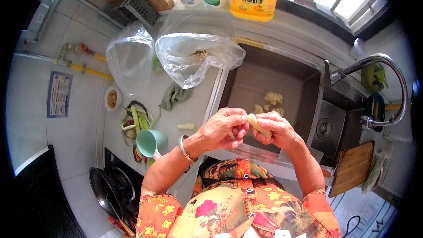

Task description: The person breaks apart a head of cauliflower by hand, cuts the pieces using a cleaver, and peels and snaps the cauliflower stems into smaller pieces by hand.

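Over the front edge of the sink (273, 77), my right hand (278, 128) is closed around a pale cauliflower stalk (259, 125). The fingers of my left hand (224, 128) are pinched together at the stalk's upper left end; what else they may hold is hidden. Loose cauliflower florets (273, 98) lie in the sink just beyond my hands. A short pale stalk piece (187, 126) rests on the counter to the left of my left wrist.
On the left counter are clear plastic bags (187, 68), a grey-green cloth (175, 95), a mint-green dipper (150, 143), vegetables (140, 119) and a small bowl (113, 98). A faucet (396, 75) arches at right above a cutting board (352, 167). Bottles (252, 11) line the windowsill.
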### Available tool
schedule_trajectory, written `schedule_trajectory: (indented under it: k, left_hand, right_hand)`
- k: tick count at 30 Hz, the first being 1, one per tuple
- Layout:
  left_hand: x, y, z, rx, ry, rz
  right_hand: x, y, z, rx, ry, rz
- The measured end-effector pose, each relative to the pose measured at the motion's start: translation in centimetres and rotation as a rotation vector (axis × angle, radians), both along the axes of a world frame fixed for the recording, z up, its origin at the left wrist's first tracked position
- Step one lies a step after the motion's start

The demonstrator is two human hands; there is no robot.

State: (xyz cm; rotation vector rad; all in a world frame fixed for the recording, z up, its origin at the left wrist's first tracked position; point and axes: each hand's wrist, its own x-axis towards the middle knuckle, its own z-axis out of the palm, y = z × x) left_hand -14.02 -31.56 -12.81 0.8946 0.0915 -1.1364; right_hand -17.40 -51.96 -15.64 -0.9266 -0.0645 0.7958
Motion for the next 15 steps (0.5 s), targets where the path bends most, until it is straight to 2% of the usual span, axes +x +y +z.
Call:
schedule_trajectory:
  k: [4,9,13,15]
  left_hand:
    - [-0.4,-0.5,-0.2,-0.015,-0.009,0.067]
    - [-0.8,-0.7,0.7,0.031,-0.062,0.159]
    - [-1.2,-0.3,0.7,0.098,-0.199,0.125]
    - [-0.9,-0.7,0.5,0.173,-0.202,0.137]
  right_hand:
    - [0.0,0.3,-0.1,-0.009,-0.022,-0.03]
    - [-0.3,1.2,-1.0,0.232,0.154,-0.16]
    - [-0.6,1.4,-1.1,0.213,0.166,-0.22]
    - [-0.6,1.6,-0.4,0.036,0.06,-0.212]
